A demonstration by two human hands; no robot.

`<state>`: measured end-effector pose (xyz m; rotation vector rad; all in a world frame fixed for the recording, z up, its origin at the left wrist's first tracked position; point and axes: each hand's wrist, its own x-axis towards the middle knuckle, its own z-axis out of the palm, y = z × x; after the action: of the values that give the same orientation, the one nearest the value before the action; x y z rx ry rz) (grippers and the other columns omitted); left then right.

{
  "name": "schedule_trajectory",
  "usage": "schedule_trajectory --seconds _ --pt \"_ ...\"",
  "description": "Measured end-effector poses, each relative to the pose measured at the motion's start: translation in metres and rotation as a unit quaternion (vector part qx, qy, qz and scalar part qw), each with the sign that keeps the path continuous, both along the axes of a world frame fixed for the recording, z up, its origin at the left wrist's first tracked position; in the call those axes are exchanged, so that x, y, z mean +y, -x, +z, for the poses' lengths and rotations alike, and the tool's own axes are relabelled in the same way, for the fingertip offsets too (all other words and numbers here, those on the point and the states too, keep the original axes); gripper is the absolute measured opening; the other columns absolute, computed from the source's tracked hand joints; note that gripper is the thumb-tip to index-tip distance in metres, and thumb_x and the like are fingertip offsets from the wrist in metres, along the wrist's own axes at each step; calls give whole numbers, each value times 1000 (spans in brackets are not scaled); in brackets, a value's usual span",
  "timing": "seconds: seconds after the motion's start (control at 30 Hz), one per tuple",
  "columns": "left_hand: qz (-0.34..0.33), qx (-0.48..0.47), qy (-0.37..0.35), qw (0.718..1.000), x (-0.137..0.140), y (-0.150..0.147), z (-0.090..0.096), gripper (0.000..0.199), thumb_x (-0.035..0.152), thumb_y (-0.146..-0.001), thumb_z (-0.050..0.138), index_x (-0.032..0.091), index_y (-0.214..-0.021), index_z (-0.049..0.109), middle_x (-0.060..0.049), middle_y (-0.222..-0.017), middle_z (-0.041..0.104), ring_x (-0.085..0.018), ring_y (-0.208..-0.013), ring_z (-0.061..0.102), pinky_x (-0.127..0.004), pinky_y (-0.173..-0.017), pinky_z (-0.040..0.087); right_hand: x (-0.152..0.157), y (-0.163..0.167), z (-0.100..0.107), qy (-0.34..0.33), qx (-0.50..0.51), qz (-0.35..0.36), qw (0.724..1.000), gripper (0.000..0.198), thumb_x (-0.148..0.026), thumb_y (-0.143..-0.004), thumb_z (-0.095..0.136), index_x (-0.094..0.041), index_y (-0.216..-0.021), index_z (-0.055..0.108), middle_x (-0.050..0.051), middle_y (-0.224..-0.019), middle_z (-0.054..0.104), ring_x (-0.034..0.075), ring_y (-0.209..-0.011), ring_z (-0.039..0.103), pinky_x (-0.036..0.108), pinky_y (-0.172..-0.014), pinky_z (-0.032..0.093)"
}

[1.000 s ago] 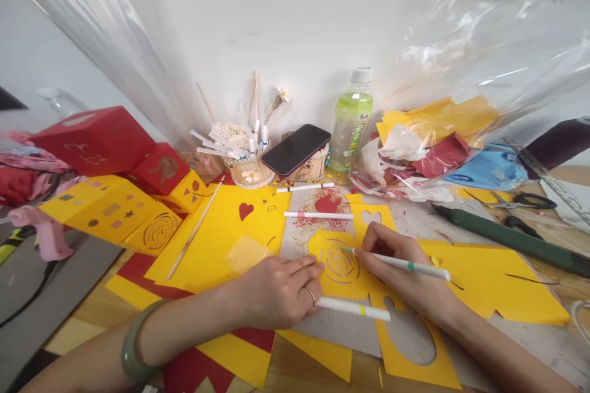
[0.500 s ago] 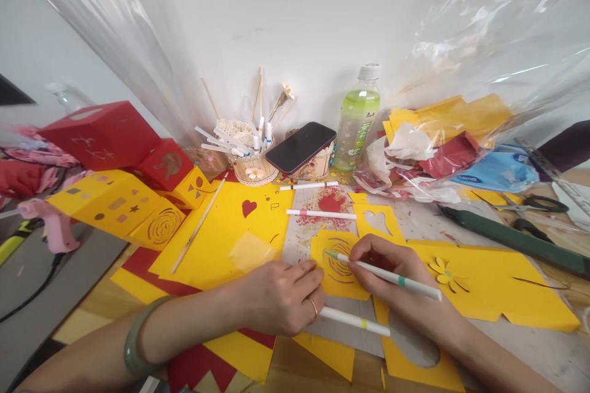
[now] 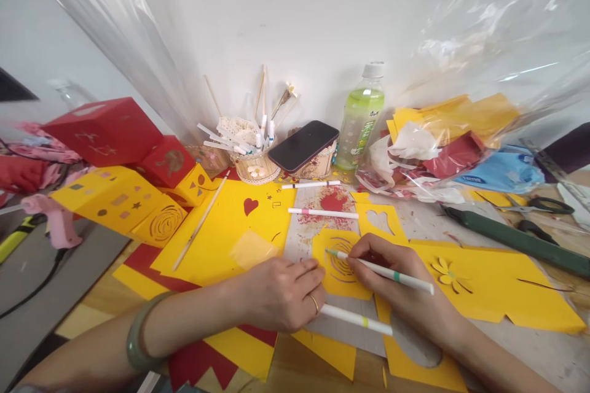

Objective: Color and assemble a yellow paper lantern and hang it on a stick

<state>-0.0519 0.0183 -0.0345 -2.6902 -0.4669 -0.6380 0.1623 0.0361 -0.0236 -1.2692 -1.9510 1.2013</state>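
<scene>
In my right hand (image 3: 391,264) is a white marker with a green band (image 3: 405,277), gripped like a pen. Its green tip meets the spiral-cut rose on a small yellow paper piece (image 3: 322,282). My left hand (image 3: 290,295), fingers curled, lies at the left edge of that piece. A second white marker, with a yellow band (image 3: 354,318), sticks out from under the left fingers; its other end is hidden in the hand. Beyond the piece lie a pink-banded marker (image 3: 322,214) and a dark-banded marker (image 3: 311,185). To the right is a yellow sheet with a raised flower (image 3: 507,291).
At the back stand a basket of markers (image 3: 258,172), a phone (image 3: 304,144) and a green drink bottle (image 3: 362,116). Red boxes (image 3: 106,129) and a pink glue gun (image 3: 55,221) are on the left. Scissors (image 3: 548,204) and a dark green tool (image 3: 516,239) lie right.
The green-banded marker's rear end has swung slightly left and up, while its tip stays on the rose. My left hand has barely moved. The whole view has shifted slightly.
</scene>
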Motion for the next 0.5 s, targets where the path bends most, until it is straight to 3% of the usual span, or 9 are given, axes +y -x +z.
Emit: schedule_trajectory --seconds 0.5 --pt "6 14 12 1000 1 1 0 22 18 -86 44 12 -73 59 -10 -84 69 -17 -81 67 -25 -66 57 2 -2 0 -14 -11 8 1000 18 -35 -85 49 -20 -74 52 -1 -66 54 12 -59 48 23 -53 37"
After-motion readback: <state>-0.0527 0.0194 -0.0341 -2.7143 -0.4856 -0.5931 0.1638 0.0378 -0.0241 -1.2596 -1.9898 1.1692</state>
